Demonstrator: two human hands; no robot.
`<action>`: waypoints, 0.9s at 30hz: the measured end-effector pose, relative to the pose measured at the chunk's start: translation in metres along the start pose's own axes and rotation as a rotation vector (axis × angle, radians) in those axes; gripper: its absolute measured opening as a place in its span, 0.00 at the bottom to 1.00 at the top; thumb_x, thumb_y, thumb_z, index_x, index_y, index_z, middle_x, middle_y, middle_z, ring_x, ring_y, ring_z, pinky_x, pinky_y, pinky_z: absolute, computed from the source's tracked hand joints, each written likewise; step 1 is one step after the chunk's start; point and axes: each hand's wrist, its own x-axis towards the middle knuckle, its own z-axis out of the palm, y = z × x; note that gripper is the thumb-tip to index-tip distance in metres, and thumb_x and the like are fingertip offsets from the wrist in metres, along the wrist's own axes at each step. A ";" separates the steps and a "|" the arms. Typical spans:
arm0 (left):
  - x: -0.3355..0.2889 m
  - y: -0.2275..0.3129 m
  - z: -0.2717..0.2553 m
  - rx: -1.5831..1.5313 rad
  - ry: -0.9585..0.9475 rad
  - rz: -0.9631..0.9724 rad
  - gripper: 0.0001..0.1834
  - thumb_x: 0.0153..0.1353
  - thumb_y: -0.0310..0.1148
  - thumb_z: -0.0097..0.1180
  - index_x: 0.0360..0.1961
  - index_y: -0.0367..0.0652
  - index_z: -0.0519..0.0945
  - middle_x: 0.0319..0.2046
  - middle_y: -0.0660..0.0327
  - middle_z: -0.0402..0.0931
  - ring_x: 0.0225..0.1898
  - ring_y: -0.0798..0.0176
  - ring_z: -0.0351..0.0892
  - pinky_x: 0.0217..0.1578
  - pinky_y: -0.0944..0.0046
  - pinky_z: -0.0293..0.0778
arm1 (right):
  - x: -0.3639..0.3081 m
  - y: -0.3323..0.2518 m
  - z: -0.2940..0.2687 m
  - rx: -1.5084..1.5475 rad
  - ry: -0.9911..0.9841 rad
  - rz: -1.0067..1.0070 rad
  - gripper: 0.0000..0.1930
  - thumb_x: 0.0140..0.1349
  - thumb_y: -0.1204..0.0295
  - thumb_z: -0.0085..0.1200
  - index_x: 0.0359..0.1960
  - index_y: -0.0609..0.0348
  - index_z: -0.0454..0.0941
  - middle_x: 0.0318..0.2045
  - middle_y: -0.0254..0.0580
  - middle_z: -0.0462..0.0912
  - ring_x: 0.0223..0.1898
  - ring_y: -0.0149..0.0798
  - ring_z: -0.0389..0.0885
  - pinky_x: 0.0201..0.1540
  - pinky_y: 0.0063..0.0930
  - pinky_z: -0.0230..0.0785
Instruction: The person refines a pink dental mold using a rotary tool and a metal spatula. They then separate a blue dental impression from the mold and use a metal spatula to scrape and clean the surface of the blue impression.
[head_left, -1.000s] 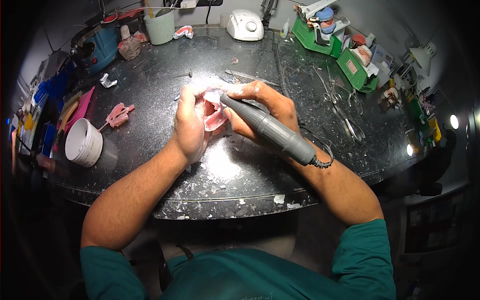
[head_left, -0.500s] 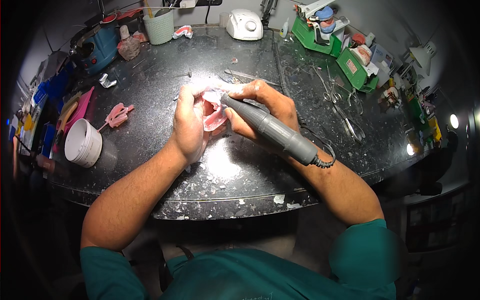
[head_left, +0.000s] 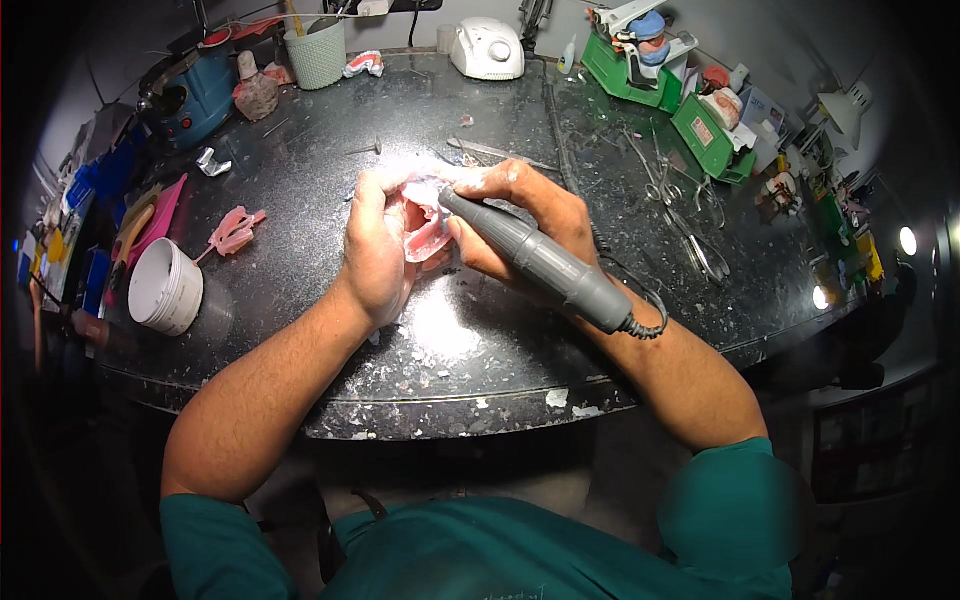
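My left hand (head_left: 376, 245) is closed around a pink denture base (head_left: 428, 240), its curved rim showing between thumb and fingers. In my right hand (head_left: 540, 210) lies a dark grey rotary handpiece (head_left: 548, 262), gripped like a pen, its coiled cord trailing from the rear end. The handpiece's nose points at the upper right part of the denture base; the bur at its tip is lost in glare and white dust. Both hands are close together above the dark, dusty workbench (head_left: 330, 395), with fingers powdered white.
At left are a white tub (head_left: 166, 290), a pink resin piece (head_left: 236, 232) and a blue machine (head_left: 192, 100). A white control box (head_left: 487, 50) stands at the back. Metal tools (head_left: 690, 225) and green bins (head_left: 712, 140) with dental models lie at right.
Almost nothing differs. Both hands hold the same grip, and the handpiece and denture base have shifted only very slightly to the left.
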 end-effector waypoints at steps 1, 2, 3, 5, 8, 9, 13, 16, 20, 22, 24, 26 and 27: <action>0.000 0.000 0.000 -0.004 -0.007 -0.007 0.29 0.72 0.58 0.30 0.51 0.47 0.76 0.39 0.64 0.79 0.37 0.70 0.79 0.36 0.68 0.75 | 0.000 -0.001 0.002 0.015 0.005 0.022 0.15 0.52 0.76 0.70 0.40 0.63 0.80 0.35 0.44 0.86 0.39 0.36 0.87 0.44 0.27 0.80; -0.001 0.000 0.000 -0.009 -0.014 -0.015 0.30 0.72 0.58 0.29 0.51 0.47 0.76 0.38 0.64 0.79 0.37 0.70 0.79 0.36 0.68 0.74 | -0.001 -0.001 0.002 0.031 0.010 0.044 0.15 0.52 0.76 0.70 0.40 0.63 0.80 0.35 0.45 0.85 0.39 0.36 0.87 0.44 0.28 0.80; 0.000 0.000 -0.003 -0.002 -0.017 -0.013 0.30 0.72 0.58 0.29 0.51 0.48 0.76 0.38 0.64 0.79 0.36 0.70 0.78 0.35 0.69 0.74 | 0.000 -0.001 0.002 0.023 0.001 0.032 0.15 0.52 0.76 0.70 0.40 0.63 0.80 0.35 0.45 0.85 0.39 0.36 0.87 0.44 0.28 0.80; 0.003 -0.003 -0.011 0.010 -0.022 -0.010 0.30 0.72 0.58 0.29 0.51 0.48 0.76 0.38 0.64 0.79 0.35 0.70 0.78 0.34 0.69 0.72 | 0.001 0.000 0.001 0.007 -0.015 0.009 0.15 0.52 0.76 0.70 0.40 0.63 0.80 0.35 0.45 0.85 0.39 0.37 0.87 0.45 0.28 0.80; 0.001 -0.003 -0.003 -0.010 0.029 0.001 0.30 0.72 0.58 0.29 0.52 0.48 0.76 0.38 0.64 0.79 0.35 0.71 0.77 0.33 0.70 0.70 | 0.001 -0.001 -0.003 -0.024 -0.024 0.007 0.15 0.52 0.75 0.71 0.39 0.63 0.80 0.35 0.45 0.85 0.38 0.37 0.87 0.44 0.28 0.80; 0.002 -0.003 -0.007 -0.014 -0.016 -0.007 0.31 0.71 0.59 0.29 0.53 0.47 0.75 0.40 0.63 0.79 0.37 0.69 0.78 0.35 0.69 0.71 | 0.002 -0.001 -0.003 -0.030 -0.025 -0.007 0.14 0.52 0.75 0.70 0.38 0.63 0.79 0.35 0.46 0.85 0.37 0.37 0.87 0.43 0.28 0.80; 0.003 -0.003 -0.010 0.000 -0.025 -0.027 0.33 0.71 0.58 0.29 0.57 0.44 0.74 0.48 0.59 0.79 0.46 0.63 0.80 0.47 0.63 0.75 | 0.002 -0.002 -0.005 -0.066 -0.041 -0.009 0.14 0.51 0.75 0.69 0.37 0.63 0.79 0.34 0.46 0.85 0.36 0.38 0.87 0.42 0.28 0.79; 0.000 -0.001 -0.005 0.028 -0.012 0.013 0.32 0.71 0.56 0.31 0.58 0.42 0.74 0.52 0.55 0.78 0.53 0.59 0.79 0.57 0.58 0.73 | 0.001 -0.003 -0.006 -0.062 -0.037 0.010 0.13 0.51 0.76 0.67 0.37 0.63 0.79 0.33 0.46 0.85 0.36 0.38 0.87 0.41 0.29 0.79; 0.003 -0.006 -0.005 -0.032 -0.019 0.062 0.31 0.72 0.54 0.31 0.59 0.41 0.73 0.53 0.54 0.78 0.55 0.57 0.79 0.60 0.56 0.71 | 0.001 -0.002 -0.002 -0.019 0.026 -0.032 0.13 0.51 0.76 0.67 0.37 0.63 0.79 0.34 0.45 0.85 0.36 0.38 0.87 0.42 0.29 0.80; 0.004 -0.006 -0.008 -0.058 -0.024 0.046 0.31 0.73 0.54 0.31 0.59 0.41 0.73 0.53 0.54 0.78 0.55 0.56 0.78 0.61 0.55 0.71 | 0.002 0.000 -0.001 -0.029 -0.004 -0.016 0.13 0.51 0.76 0.68 0.38 0.63 0.79 0.34 0.45 0.85 0.37 0.38 0.87 0.43 0.29 0.80; 0.003 -0.006 -0.010 -0.073 -0.026 0.041 0.31 0.73 0.53 0.31 0.59 0.41 0.73 0.54 0.54 0.78 0.56 0.56 0.78 0.61 0.55 0.70 | 0.001 0.000 -0.002 -0.036 -0.024 -0.006 0.14 0.51 0.76 0.68 0.39 0.63 0.79 0.35 0.45 0.85 0.38 0.38 0.88 0.44 0.29 0.80; 0.003 -0.006 -0.010 -0.076 -0.021 0.050 0.30 0.73 0.53 0.31 0.60 0.41 0.72 0.55 0.53 0.77 0.56 0.55 0.78 0.62 0.54 0.70 | 0.001 0.000 -0.003 -0.037 -0.034 -0.001 0.14 0.52 0.76 0.68 0.39 0.63 0.79 0.36 0.45 0.85 0.39 0.38 0.88 0.44 0.29 0.80; 0.003 -0.007 -0.011 -0.091 -0.019 0.042 0.30 0.73 0.52 0.31 0.60 0.41 0.72 0.55 0.53 0.77 0.57 0.55 0.77 0.62 0.54 0.70 | 0.000 0.000 -0.002 -0.021 -0.025 -0.005 0.14 0.52 0.76 0.68 0.40 0.63 0.79 0.36 0.45 0.85 0.39 0.38 0.88 0.45 0.29 0.80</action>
